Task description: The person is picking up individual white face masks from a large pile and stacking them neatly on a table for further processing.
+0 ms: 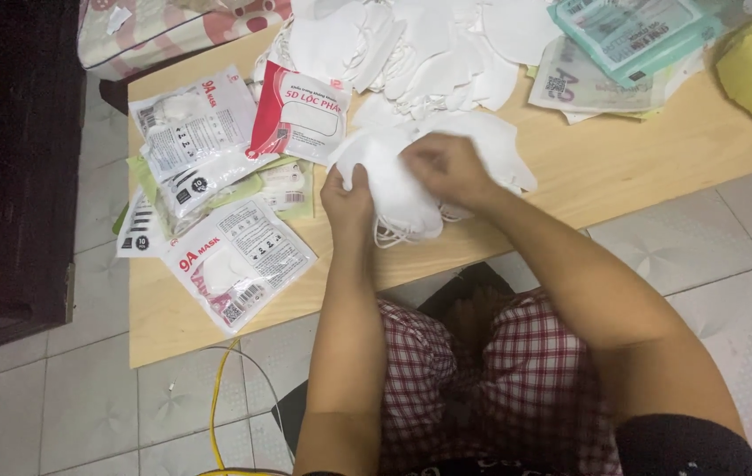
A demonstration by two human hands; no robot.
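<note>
Gripping one stack of white masks [402, 189] with left hand [347, 201] and right hand [448, 167], fingers closed; lying at nine o'clock, one red-white packet [298, 113].

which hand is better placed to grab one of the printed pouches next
Left. The left hand sits beside the printed pouches at the stack's left edge, while the right hand lies atop the white masks, farther away.

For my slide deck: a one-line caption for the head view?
Both hands, left hand and right hand, hold a stack of white masks over a wooden table.
</note>
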